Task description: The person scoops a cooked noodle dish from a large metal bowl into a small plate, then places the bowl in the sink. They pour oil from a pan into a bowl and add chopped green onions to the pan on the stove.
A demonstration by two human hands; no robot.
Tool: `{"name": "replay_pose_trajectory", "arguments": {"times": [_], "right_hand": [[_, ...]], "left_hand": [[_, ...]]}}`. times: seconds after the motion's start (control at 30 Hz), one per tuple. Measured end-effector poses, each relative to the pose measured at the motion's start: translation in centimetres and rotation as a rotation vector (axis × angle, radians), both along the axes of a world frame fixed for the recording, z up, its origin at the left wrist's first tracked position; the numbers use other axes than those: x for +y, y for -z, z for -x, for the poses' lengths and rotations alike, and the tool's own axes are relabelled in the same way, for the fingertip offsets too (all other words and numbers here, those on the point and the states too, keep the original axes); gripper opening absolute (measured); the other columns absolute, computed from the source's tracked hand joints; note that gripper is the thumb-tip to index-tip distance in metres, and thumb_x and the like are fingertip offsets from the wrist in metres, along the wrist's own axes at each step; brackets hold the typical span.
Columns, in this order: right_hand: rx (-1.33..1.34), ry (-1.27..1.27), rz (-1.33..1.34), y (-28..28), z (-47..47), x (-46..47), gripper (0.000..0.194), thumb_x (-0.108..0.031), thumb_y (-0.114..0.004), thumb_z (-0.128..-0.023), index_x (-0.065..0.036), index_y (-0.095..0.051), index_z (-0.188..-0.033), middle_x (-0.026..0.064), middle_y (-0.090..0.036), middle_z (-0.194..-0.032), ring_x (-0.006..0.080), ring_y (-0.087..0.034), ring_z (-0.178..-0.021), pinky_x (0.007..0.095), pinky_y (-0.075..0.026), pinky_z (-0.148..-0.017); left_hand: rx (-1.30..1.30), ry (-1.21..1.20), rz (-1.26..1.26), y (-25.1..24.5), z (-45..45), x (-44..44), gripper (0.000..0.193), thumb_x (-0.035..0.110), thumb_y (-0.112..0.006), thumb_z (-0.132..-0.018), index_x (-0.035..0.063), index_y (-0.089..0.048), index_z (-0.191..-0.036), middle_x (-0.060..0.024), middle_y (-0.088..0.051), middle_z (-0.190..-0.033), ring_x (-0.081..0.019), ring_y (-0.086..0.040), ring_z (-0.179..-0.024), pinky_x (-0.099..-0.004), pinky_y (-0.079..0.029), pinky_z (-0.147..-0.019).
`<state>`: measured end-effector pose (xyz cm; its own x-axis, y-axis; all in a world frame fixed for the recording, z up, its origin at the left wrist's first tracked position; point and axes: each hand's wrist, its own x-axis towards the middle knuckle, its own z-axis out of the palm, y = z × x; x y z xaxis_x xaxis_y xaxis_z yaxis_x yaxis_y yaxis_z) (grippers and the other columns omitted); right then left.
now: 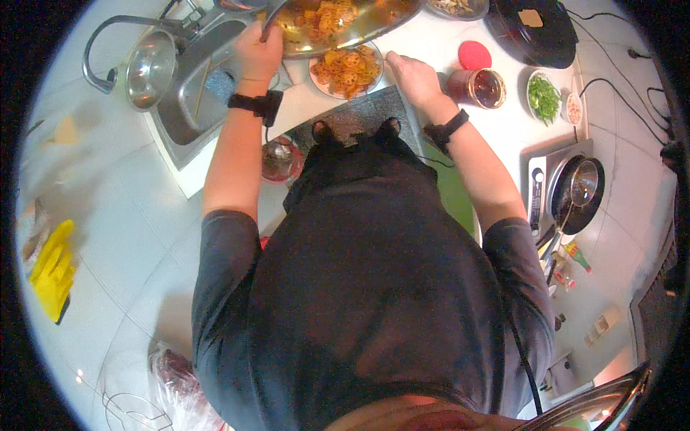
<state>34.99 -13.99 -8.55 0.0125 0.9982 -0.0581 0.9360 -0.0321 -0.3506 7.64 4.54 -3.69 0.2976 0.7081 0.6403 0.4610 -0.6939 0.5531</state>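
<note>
My left hand (259, 51) is closed around a dark handle (273, 20) at the left edge of a wide metal pan (366, 33); whether the handle belongs to the pan or to a utensil, I cannot tell. The pan holds sauced food pieces (329, 16) and is cut off by the top of the view. Just below its rim, a plate (323, 89) bears lotus root slices (347, 70) in reddish sauce. Beside the plate's right edge is my right hand (415, 78), fingers curled; its grip is hidden.
Left stands a sink (186, 116) with a metal bowl (152, 70) and faucet (99, 40). To the right are a sauce jar (477, 88), red lid (474, 55), chopped greens (543, 98), a black pan on a burner (536, 186) and loose cables (620, 89).
</note>
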Motion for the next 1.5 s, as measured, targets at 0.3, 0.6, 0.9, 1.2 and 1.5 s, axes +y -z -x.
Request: {"name": "replay_pose_trajectory", "arguments": {"times": [0.3,0.6,0.9,1.2,1.5], "right_hand": [[0.027,0.317,-0.205,-1.5,-0.1,4.5,0.014,-0.014,-0.051,-0.096,-0.006,-0.045,-0.107,0.023,-0.068,-0.082,0.0462,-0.066,-0.077,0.0563,-0.051,-0.065],[0.022,0.113,-0.092,0.3,0.2,6.3,0.02,-0.018,-0.055,-0.095,-0.011,-0.046,-0.111,0.0195,-0.07,-0.089,0.0436,-0.069,-0.083,0.0546,-0.054,-0.07],[-0.002,0.002,0.025,1.6,-0.3,3.7,0.021,-0.018,-0.052,-0.096,-0.011,-0.047,-0.115,0.0185,-0.071,-0.088,0.0422,-0.07,-0.082,0.0519,-0.055,-0.069],[-0.081,-0.117,-0.059,0.8,-1.1,0.2,0.019,-0.013,-0.05,-0.094,-0.011,-0.048,-0.113,0.0156,-0.069,-0.092,0.0382,-0.07,-0.085,0.0494,-0.056,-0.071],[-0.028,0.217,-0.107,-0.6,-1.6,4.7,0.023,-0.026,-0.055,-0.097,-0.01,-0.049,-0.111,0.0199,-0.071,-0.089,0.0424,-0.07,-0.081,0.0532,-0.055,-0.067]], "left_hand": [[-0.003,0.027,0.027,-1.3,0.7,0.2,0.025,0.014,-0.07,-0.085,-0.0008,-0.054,-0.073,-0.0177,-0.054,-0.065,-0.0339,-0.052,-0.055,-0.0401,-0.043,-0.055],[-0.1,0.092,0.084,-2.3,0.0,1.5,0.023,0.014,-0.069,-0.087,-0.0008,-0.057,-0.075,-0.0141,-0.051,-0.061,-0.0219,-0.051,-0.055,-0.0357,-0.043,-0.055],[-0.004,0.093,0.022,-1.1,-0.5,1.4,0.02,0.015,-0.069,-0.086,0.0006,-0.058,-0.076,-0.0157,-0.057,-0.064,-0.0292,-0.056,-0.055,-0.0375,-0.045,-0.055],[0.019,0.136,-0.06,-1.3,-1.0,1.6,0.015,0.013,-0.068,-0.084,0.0015,-0.06,-0.079,-0.0186,-0.058,-0.067,-0.0369,-0.057,-0.058,-0.0412,-0.047,-0.056],[0.113,0.149,-0.114,-2.4,-1.4,2.3,0.016,0.011,-0.068,-0.084,0.001,-0.058,-0.076,-0.0194,-0.059,-0.069,-0.0387,-0.058,-0.06,-0.042,-0.048,-0.057]]}}
